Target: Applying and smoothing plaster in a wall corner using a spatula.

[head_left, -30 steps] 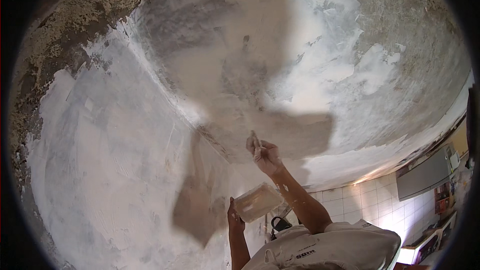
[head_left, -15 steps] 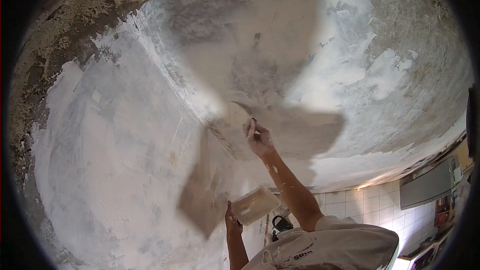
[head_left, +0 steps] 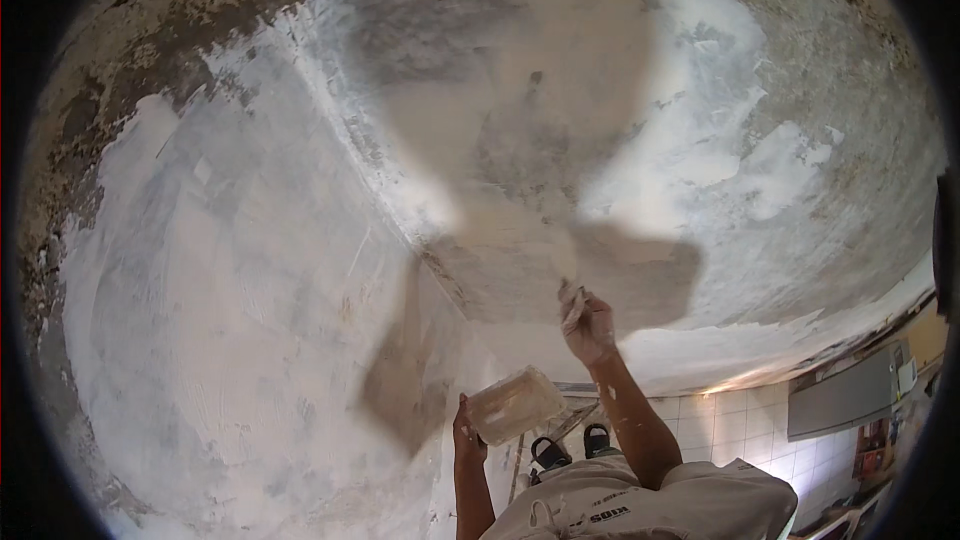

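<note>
My right hand (head_left: pixel 588 328) is closed around a putty knife (head_left: pixel 567 268), whose pale, blurred blade points up in front of the plastered wall (head_left: pixel 480 285). Whether the blade touches the wall I cannot tell. My left hand (head_left: pixel 468 432) grips the side of a shallow rectangular pan (head_left: pixel 515 406) smeared with pale filler. The pan is tilted, below and to the left of my right hand. White specks dot my right forearm.
A white-coated wall (head_left: pixel 220 300) meets the plastered one at a corner on the left. Rough bare masonry (head_left: pixel 130 70) borders the upper left. Below are my dark sandals (head_left: pixel 550 453), white floor tiles (head_left: pixel 725 425) and a grey panel (head_left: pixel 845 395) at the right.
My right hand with the putty knife has moved right and down, away from the corner. The pan has shifted only slightly. Both sandals now show below.
</note>
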The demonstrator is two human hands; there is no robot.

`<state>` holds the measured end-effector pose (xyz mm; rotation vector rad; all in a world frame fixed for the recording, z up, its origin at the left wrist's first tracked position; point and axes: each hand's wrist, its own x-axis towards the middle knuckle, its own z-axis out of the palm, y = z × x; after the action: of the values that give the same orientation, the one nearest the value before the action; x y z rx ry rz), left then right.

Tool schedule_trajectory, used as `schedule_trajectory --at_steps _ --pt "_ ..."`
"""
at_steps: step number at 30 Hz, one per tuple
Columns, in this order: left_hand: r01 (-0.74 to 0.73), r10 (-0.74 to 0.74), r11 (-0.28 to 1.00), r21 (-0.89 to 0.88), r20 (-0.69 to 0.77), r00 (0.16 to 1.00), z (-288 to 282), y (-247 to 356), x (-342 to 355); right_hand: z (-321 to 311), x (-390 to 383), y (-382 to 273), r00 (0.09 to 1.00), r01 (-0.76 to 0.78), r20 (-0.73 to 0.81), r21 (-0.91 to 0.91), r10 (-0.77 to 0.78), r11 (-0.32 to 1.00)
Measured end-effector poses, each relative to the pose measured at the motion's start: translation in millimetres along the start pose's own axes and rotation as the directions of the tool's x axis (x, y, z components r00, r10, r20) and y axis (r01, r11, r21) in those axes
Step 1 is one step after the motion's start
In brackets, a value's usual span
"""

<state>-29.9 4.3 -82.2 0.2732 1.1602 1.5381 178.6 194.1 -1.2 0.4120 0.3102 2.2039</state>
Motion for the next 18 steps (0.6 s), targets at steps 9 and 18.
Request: schedule_trajectory --at_steps 9,18 --pt "-0.099 0.101 0.994 0.035 -0.05 0.994 -17 14 -25 -108 143 95 0.964 -0.184 -0.226 -0.201 0.137 0.962" --pt "-0.023 0.023 1.0 -0.003 0.001 1.0 -44 8 -3 -88 118 15 0.988 0.022 -0.154 -0.049 -0.03 0.999"
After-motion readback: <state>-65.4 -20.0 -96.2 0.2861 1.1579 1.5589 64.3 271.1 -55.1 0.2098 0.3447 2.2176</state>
